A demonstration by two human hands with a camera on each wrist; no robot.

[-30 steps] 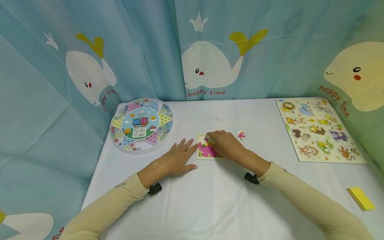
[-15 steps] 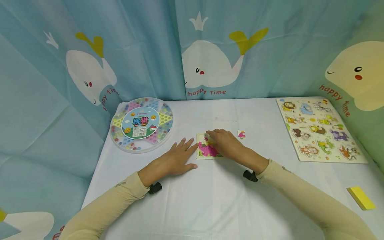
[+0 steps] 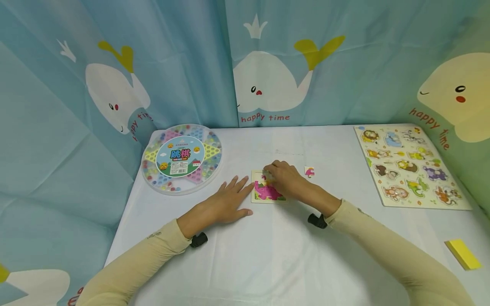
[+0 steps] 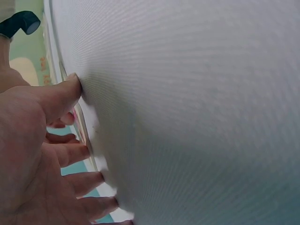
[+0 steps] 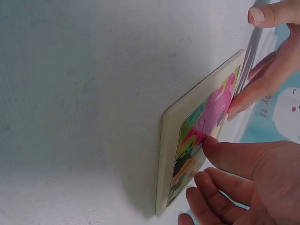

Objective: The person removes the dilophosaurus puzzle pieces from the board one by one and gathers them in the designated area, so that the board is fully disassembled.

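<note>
A small jigsaw puzzle with a pink dinosaur picture in a pale frame [image 3: 263, 201] lies flat at mid table. My left hand [image 3: 226, 203] rests on the table at its left, fingers spread, forefinger reaching the frame's left edge. In the left wrist view the left thumb and fingers are straight. My right hand [image 3: 287, 180] bends over the puzzle's upper right, fingers curled, and seems to pinch a puzzle piece there, mostly hidden by the fingers. In the right wrist view the right thumb [image 5: 220, 152] touches the picture. A loose puzzle piece [image 3: 309, 171] lies right of the right hand.
A round Chinese checkers box [image 3: 181, 159] with coloured beads lies at the back left. An animal peg puzzle board [image 3: 411, 168] lies at the back right. A yellow block [image 3: 463, 254] is near the right edge. A whale-print curtain [image 3: 183, 63] hangs behind the table.
My right hand has shifted very slightly over the puzzle, its wrist a little to the left. The left hand and the loose piece stay where they were.
</note>
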